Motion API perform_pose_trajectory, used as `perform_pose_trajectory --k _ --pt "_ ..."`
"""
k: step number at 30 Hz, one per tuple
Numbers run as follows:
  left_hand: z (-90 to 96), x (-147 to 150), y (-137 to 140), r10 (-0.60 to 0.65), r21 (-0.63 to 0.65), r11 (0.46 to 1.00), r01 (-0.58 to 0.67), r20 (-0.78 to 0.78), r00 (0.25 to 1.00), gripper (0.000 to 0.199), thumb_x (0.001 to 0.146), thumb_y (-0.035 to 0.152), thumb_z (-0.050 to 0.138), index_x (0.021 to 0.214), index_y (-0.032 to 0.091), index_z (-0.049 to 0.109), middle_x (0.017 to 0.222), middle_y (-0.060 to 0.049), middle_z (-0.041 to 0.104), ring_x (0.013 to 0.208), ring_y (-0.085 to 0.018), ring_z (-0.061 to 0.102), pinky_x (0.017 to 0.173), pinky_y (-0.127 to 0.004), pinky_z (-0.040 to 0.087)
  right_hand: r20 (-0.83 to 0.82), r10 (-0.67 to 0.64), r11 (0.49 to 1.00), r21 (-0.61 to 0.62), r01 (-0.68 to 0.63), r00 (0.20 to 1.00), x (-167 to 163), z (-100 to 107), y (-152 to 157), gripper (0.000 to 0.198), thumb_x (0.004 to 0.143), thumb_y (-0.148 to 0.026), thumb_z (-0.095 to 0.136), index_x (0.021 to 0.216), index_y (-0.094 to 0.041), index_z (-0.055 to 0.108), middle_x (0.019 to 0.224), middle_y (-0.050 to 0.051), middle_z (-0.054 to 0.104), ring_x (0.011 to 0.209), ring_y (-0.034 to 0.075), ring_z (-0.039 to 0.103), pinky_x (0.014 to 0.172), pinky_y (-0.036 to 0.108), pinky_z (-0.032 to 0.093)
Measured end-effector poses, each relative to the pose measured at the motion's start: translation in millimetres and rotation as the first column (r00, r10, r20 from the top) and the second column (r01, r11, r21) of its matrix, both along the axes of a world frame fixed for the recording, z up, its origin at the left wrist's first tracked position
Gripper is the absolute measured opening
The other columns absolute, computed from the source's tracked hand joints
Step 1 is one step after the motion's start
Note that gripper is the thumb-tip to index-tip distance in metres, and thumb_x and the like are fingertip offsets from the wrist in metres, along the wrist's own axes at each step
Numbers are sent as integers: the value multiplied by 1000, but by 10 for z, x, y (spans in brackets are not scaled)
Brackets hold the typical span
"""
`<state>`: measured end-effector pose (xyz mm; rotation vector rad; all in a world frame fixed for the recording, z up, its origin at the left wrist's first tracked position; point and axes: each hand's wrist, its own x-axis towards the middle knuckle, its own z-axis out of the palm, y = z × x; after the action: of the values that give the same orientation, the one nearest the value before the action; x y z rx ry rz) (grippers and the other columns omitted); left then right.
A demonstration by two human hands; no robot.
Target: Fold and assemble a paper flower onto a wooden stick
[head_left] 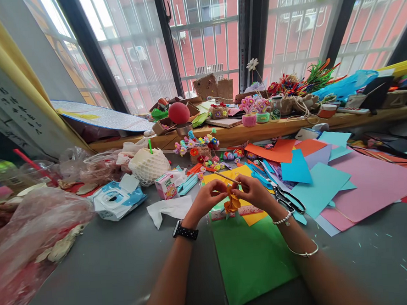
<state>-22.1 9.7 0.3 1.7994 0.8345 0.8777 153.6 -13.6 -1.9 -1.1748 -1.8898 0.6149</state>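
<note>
My left hand (209,196) pinches at the upper left side of a small orange-yellow paper flower (232,206) with curled petals. Across from it my right hand (256,195) has its fingers closed at the flower's other side, with a thin stick (224,176) lying in its grip and pointing up left. Exactly where the fingertips meet the paper is partly hidden. Below both hands lies a green sheet (254,260), with yellow paper (256,218) behind the flower. Black-handled scissors (289,200) rest just right of my right wrist.
Blue, pink and orange paper sheets (374,183) spread to the right. On the left are a wet-wipes pack (118,199), a small pink-and-white box (166,187), a net-wrapped white fruit (149,167) and plastic bags (50,240). Crafts crowd the window ledge (230,134).
</note>
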Motion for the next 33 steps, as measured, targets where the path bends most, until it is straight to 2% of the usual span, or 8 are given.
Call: perform_pose_trajectory --k 8,14,24,33 --pt "32 7 -24 1 15 1000 -1 -8 1000 27 66 36 64 77 13 55 79 -3 57 78 -14 56 73 -29 47 -4 14 1000 7 -14 1000 -4 11 -2 15 74 -32 53 71 -18 51 52 -6 36 46 7 28 43 21 22" --pt "23 -8 -11 27 11 1000 -27 -16 999 28 66 37 64 77 13 57 77 -4 61 73 -14 57 68 -27 46 -7 26 1000 -2 -26 1000 -8 -7 13 16 75 -33 52 72 -17 52 56 -4 44 48 7 30 43 20 24" --pt "40 3 -38 72 94 993 -64 -84 994 22 69 35 60 75 14 56 74 -2 58 70 -12 56 63 -24 47 43 -16 1000 27 15 999 -26 -6 8 14 74 -31 52 69 -19 47 51 -6 37 46 8 33 45 22 24" --pt "30 9 -27 115 131 987 -98 -126 985 18 70 30 58 76 14 56 77 -3 60 72 -13 57 68 -27 48 113 -53 996 77 44 992 -37 -16 -5 12 74 -28 51 67 -19 46 52 -5 41 47 9 34 47 22 25"
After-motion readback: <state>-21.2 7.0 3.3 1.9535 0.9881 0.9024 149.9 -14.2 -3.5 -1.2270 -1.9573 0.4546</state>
